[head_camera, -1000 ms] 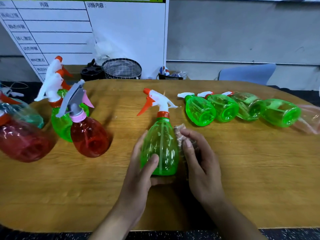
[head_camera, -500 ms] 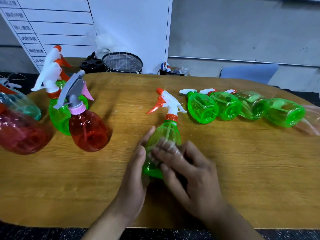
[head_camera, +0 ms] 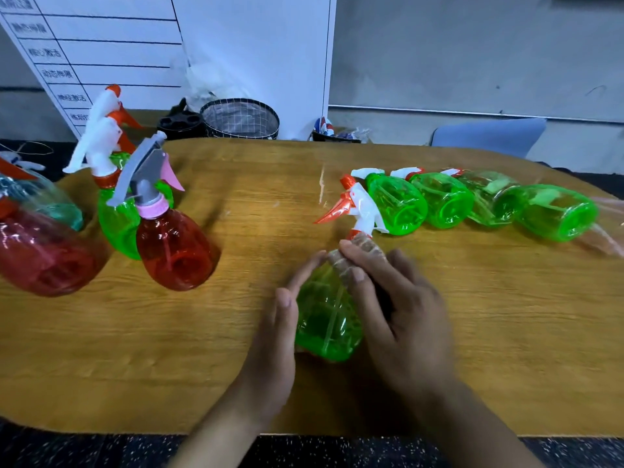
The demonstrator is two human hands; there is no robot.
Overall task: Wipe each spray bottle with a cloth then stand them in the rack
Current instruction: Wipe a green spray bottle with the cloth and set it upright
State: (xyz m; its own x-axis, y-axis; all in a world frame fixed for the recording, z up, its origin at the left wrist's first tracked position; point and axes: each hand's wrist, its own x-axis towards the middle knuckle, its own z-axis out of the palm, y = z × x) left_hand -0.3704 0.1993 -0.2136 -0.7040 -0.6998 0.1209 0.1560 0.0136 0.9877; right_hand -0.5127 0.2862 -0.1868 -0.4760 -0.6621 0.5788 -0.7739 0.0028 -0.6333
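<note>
A green spray bottle (head_camera: 326, 319) with a white and orange trigger head lies on the wooden table (head_camera: 236, 332), nozzle pointing away from me. My left hand (head_camera: 273, 339) holds its left side with fingers laid along the body. My right hand (head_camera: 398, 305) presses a beige cloth (head_camera: 358, 248) onto the bottle's neck and shoulder, fingers over the cloth. Several more green bottles (head_camera: 445, 201) lie in a row at the right. No rack is clearly visible.
At the left stand a red bottle (head_camera: 175, 244) with a grey and pink head and a green one (head_camera: 118, 224) behind it; another red bottle (head_camera: 44, 258) lies at the far left. A mesh basket (head_camera: 239, 119) and whiteboard (head_camera: 135, 45) sit behind the table.
My right hand slid the cloth up the bottle from its body to the neck. The bottle has tilted with its head toward the right. My left hand stays on its left side.
</note>
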